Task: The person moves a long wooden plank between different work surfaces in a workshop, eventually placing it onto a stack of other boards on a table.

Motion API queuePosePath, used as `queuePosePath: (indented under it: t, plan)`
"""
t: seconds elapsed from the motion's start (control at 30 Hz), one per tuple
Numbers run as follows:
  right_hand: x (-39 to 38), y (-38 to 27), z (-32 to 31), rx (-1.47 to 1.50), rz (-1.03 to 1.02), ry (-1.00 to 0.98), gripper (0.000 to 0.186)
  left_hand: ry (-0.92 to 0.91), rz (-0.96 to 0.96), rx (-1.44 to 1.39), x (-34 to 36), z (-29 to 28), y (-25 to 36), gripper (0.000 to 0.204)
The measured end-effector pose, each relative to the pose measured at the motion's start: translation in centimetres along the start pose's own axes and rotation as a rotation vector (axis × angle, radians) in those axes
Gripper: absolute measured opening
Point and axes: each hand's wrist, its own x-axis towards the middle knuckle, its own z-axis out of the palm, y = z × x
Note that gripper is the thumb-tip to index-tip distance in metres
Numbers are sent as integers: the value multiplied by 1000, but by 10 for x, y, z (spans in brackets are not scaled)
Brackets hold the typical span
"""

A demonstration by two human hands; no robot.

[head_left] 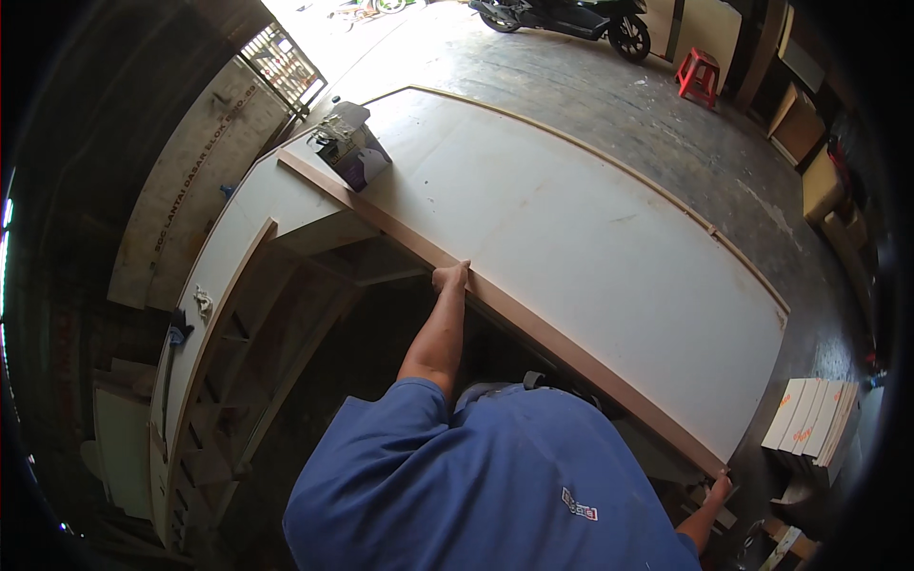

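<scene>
A long brown wooden strip (571, 352) runs along the near edge of a white panel-topped table (609, 228). My left hand (451, 276) is closed around the strip near its middle, with the thumb on top and the other fingers mostly hidden. At the strip's right end, by the table corner, my right hand (721, 487) grips it; part of those fingers is out of sight below. The strip's far left end reaches past a cardboard box (367, 167) that stands on the tabletop with crumpled material in it.
A curved shelf unit (214, 371) joins the table on the left; a hammer-like tool (176, 333) and a white scrap (203, 303) rest on it. Stacked boards (809, 423) lie at right. A red stool (698, 76) and a motorbike (571, 19) stand beyond.
</scene>
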Motion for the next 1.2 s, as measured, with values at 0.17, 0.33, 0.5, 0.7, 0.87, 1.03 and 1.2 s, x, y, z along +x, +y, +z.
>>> queuePosePath:
  t: [0.17,0.33,0.5,0.7,0.87,1.03,1.2]
  plan:
    - [-29,-21,24,72,40,131,83,-58,-7,69,-16,-9,8,62]
    - [-14,-14,36,-30,67,196,72,-129,-46,92,-7,-7,10,58]
    - [14,4,14,301,89,126,52,-120,-43,-295,12,-2,-14,43]
    - [-14,-14,-6,826,-86,-42,51,-497,-248,-1020,38,1,-32,45]
    - [-18,-33,4,758,-25,13,47,-546,-108,-901,36,14,-25,56]
    - [6,-19,-9,711,-25,-30,48,-595,-79,-710,29,1,-15,51]
    - [38,9,-3,761,-144,-302,47,-619,86,-357,45,-25,-34,42]
